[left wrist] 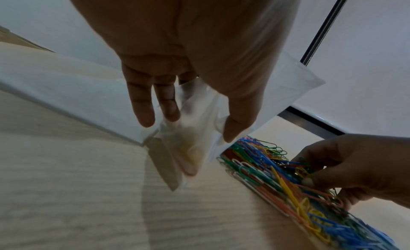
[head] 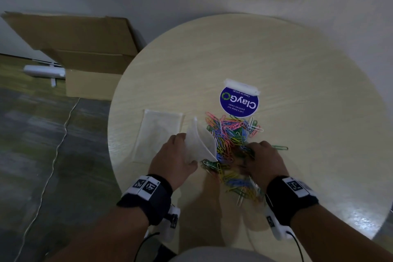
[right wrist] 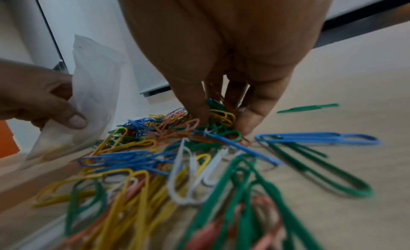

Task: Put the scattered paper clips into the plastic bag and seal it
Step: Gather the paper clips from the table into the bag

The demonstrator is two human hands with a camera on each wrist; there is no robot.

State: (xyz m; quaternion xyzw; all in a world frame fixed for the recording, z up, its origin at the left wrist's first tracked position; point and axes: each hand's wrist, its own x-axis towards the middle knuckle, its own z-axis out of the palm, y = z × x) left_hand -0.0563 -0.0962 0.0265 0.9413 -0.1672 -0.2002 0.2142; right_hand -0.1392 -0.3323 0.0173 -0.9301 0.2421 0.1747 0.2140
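A heap of coloured paper clips point(head: 230, 142) point(left wrist: 288, 183) point(right wrist: 168, 162) lies on the round pale table point(head: 297, 91). My left hand point(head: 176, 157) point(left wrist: 182, 96) grips a clear plastic bag point(head: 200, 144) point(left wrist: 199, 140) point(right wrist: 88, 103) by its lower part, held up just left of the heap with its mouth spread towards the clips. My right hand point(head: 261, 159) point(right wrist: 221, 110) point(left wrist: 346, 169) is down in the heap, fingers curled round a bunch of clips. A single green clip point(head: 279, 148) point(right wrist: 308, 108) lies apart to the right.
A second flat clear bag point(head: 158, 132) lies on the table left of my left hand. A round blue sticker point(head: 239, 102) with a white strip at its far edge sits beyond the heap. Cardboard boxes point(head: 85, 59) stand on the floor to the left.
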